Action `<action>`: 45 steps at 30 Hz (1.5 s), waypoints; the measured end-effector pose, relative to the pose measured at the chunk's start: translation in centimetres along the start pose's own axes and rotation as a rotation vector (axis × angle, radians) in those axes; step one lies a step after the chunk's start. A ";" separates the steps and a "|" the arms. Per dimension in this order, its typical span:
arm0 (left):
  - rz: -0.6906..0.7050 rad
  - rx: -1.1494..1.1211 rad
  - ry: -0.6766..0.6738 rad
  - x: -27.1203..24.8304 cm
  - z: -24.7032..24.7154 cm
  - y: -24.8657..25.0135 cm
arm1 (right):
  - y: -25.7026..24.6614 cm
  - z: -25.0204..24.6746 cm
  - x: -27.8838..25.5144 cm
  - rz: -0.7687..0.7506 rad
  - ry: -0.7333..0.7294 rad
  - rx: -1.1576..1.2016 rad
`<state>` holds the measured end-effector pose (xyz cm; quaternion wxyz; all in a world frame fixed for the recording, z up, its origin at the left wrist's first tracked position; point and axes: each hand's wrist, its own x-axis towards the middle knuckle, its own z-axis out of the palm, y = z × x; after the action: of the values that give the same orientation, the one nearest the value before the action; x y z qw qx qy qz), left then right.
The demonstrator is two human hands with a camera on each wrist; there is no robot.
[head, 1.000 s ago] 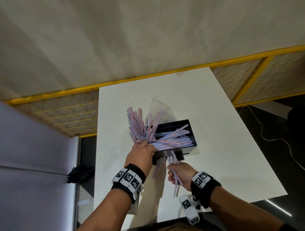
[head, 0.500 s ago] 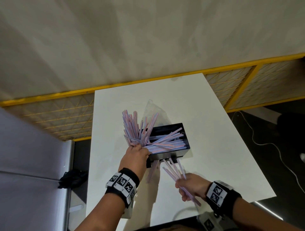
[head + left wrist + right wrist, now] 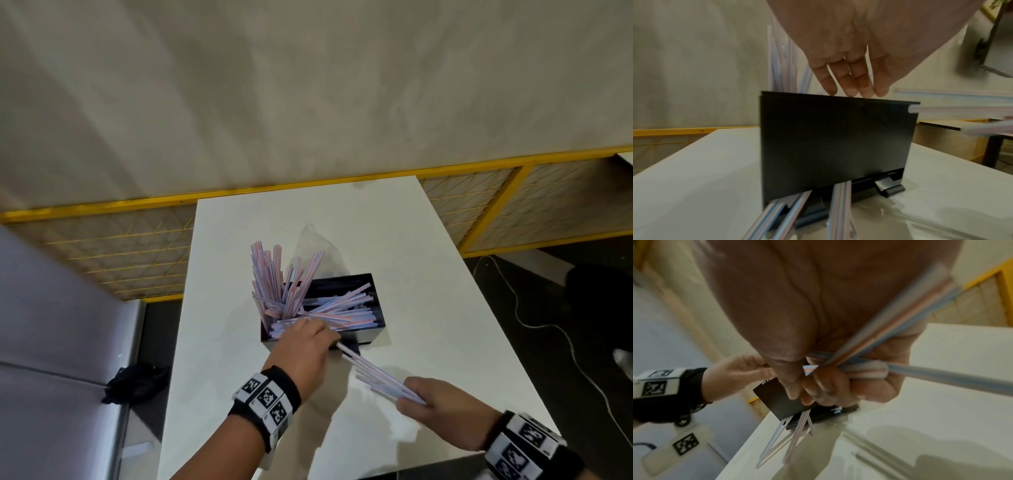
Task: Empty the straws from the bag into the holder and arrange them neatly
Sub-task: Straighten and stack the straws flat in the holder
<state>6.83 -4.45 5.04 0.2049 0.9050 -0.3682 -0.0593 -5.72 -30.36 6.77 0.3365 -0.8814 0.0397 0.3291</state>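
Observation:
A black holder (image 3: 342,282) stands mid-table with pink-and-blue straws (image 3: 337,308) lying across it and more standing at its left end (image 3: 270,274). A clear bag (image 3: 313,243) lies behind it. My left hand (image 3: 308,339) reaches over the holder's near left edge. In the left wrist view its straight fingers (image 3: 849,84) touch the top rim of the front wall (image 3: 834,142). A few straws (image 3: 797,207) poke out of the bottom slot. My right hand (image 3: 421,397) grips a bundle of straws (image 3: 376,375) to the front right, their far ends pointing at the holder.
The white table (image 3: 428,291) ends close behind my wrists and at both sides. A yellow-framed mesh barrier (image 3: 120,260) runs beyond it. A black object (image 3: 133,380) lies on the floor at the left. A thin cable (image 3: 548,325) lies on the floor at the right.
My right hand has pulled its bundle of straws away from the holder's front, to the right and toward me. My left hand has shifted right from the standing straws onto the near rim.

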 end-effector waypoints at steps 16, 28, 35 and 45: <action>-0.487 -0.785 0.100 2.8 -3.8 -5.1 | -7.7 -6.6 5.6 -0.205 0.181 -0.667; -0.264 -0.282 0.021 1.8 -4.2 -5.1 | -13.9 -5.0 16.0 -0.304 0.103 -0.496; -0.197 -0.041 -0.149 1.8 -2.5 -5.7 | -12.0 -4.8 16.3 -0.332 0.219 -0.597; -0.383 -0.204 -0.135 2.4 -1.1 -5.0 | -8.7 -4.3 16.6 -0.186 0.095 -0.500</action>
<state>12.02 -2.55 4.08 0.2552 0.9269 -0.1948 -0.1946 12.18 -23.84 4.01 0.1347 -0.9514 -0.1082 0.2548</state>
